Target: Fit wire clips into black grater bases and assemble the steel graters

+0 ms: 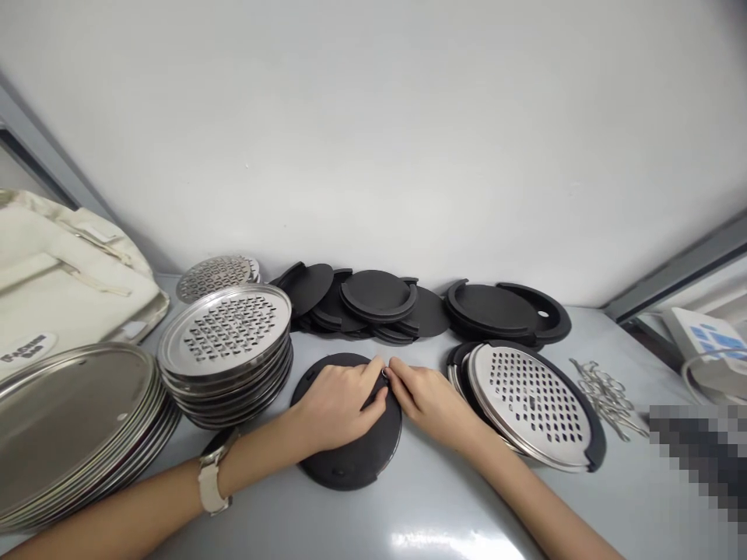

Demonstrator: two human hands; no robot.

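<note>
A black round disc (344, 467) lies on the grey table in front of me. My left hand (341, 404) is over it with bent fingers, gripping it near its right edge. At that edge, thumb and forefinger of my right hand (429, 400) pinch a small shiny metal piece (384, 373), mostly covered by fingertips. The left fingertips are close beside it; whether they touch it I cannot tell. To the right is a tilted stack of perforated metal grater plates (534, 404) with a black curved rim. Beyond it lies a pile of bent metal wire clips (604, 393).
Stacked grater discs (233, 330) and shiny round metal trays (70, 420) stand at the left, near a cream bag (64, 272). Black discs and rims (377, 292) lie along the wall, with more black rings (496, 307) to their right. A white box (709, 342) sits far right.
</note>
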